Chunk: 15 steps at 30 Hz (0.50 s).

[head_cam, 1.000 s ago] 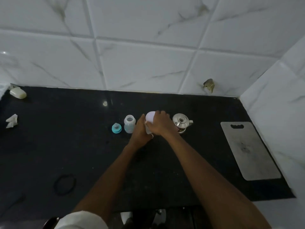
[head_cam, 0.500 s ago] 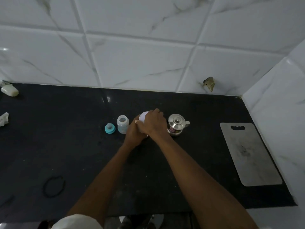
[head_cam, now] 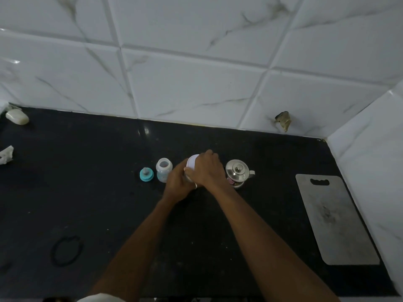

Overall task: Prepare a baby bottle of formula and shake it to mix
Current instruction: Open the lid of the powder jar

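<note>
A small clear baby bottle (head_cam: 164, 169) stands open and upright on the black counter (head_cam: 87, 192). Its teal cap with the teat (head_cam: 146, 174) lies just left of it. Right of the bottle stands a container with a white lid (head_cam: 192, 162). My left hand (head_cam: 177, 182) grips the container's side, and my right hand (head_cam: 208, 168) is closed over its lid from the right. Most of the container's body is hidden by my hands.
A steel lidded pot (head_cam: 237, 173) stands right beside my right hand. A grey cutting board (head_cam: 333, 219) lies at the right by the tiled wall. A black hair band (head_cam: 66, 250) lies near left; a soap bar (head_cam: 17, 117) and a crumpled scrap (head_cam: 6, 154) sit far left.
Both hands stay clamped on the white-lidded container. The view has shifted a little; the objects on the counter have not moved.
</note>
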Motion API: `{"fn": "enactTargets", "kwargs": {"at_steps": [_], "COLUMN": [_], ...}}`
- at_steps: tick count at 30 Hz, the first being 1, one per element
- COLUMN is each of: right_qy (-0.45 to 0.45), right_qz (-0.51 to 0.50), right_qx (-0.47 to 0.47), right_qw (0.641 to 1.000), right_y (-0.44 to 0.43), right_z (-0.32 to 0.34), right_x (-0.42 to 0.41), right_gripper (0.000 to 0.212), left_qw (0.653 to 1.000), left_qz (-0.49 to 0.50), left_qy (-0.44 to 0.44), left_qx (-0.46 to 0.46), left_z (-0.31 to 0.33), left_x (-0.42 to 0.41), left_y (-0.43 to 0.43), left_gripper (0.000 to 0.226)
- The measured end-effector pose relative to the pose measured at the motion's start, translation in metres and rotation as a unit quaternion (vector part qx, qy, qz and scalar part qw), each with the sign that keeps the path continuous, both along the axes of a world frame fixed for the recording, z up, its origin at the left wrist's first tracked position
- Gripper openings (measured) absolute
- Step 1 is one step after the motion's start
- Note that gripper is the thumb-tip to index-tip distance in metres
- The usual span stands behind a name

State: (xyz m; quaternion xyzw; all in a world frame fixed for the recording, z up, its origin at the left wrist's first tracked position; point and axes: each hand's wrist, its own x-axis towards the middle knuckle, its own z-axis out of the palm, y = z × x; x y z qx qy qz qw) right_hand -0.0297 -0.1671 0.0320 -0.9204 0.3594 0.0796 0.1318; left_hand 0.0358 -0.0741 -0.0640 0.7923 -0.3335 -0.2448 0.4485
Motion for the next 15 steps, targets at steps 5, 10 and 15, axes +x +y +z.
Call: {"fn": "enactTargets", "kwargs": {"at_steps": [5,10,15], "right_qy": [0.016,0.075,0.125], "right_qz": [0.049,0.154,0.198], "right_qx": [0.016,0.041,0.073], "right_qw": [0.999,0.984,0.969], "right_y": [-0.008,-0.022,-0.023], "right_z": [0.003,0.013,0.016], "right_x": [-0.002,0.002,0.01], "right_gripper": [0.077,0.078,0.088], "left_qw": [0.999,0.998,0.999], "left_qz": [-0.018,-0.047,-0.037], "left_qy": [-0.007,-0.005,0.016], "left_qx": [0.036,0.037,0.016], "left_z": [-0.008,-0.001,0.005], "left_x": [0.003,0.009,0.01], "left_y": [-0.005,-0.002,0.0], "left_gripper": [0.073,0.082,0.063]}}
